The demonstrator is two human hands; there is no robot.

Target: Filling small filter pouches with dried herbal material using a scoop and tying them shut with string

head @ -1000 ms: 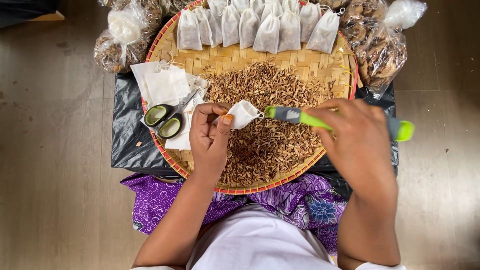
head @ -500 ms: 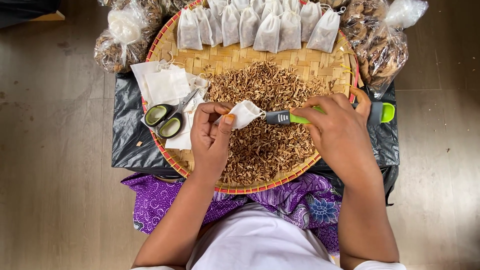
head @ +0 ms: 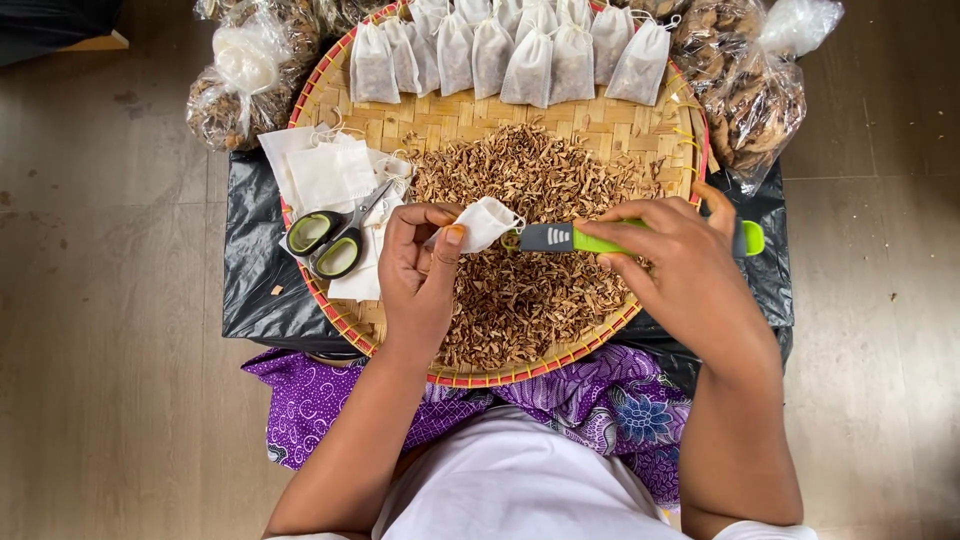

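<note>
Two bare hands work above a round woven bamboo tray (head: 330, 100), which rests on a black plastic sheet (head: 250, 280) spread over the wooden floor (head: 100, 350). Purple patterned cloth (head: 320, 400) covers the person's lap at the near edge of the tray. Clear plastic bags of brown material (head: 745, 95) lie at the far right, and similar bags (head: 240, 85) at the far left. A heap of dried brown herb pieces (head: 530, 290) fills the middle of the tray. Along its far rim stands a row of filled white pouches (head: 500, 55), leaning side by side. Flat empty pouches (head: 325, 175) are stacked on the left part of the tray, with green-handled scissors (head: 330, 240) lying on them, blades closed.

Left hand (head: 420, 275), fingers pinched together, holds one small white pouch (head: 485, 222) by its mouth above the centre of the heap. Right hand (head: 690, 270), fingers closed around the handle, holds a grey-and-green measuring spoon (head: 570, 238) level, its bowl end at the pouch's opening, touching or nearly so; the bowl itself cannot be made out.
</note>
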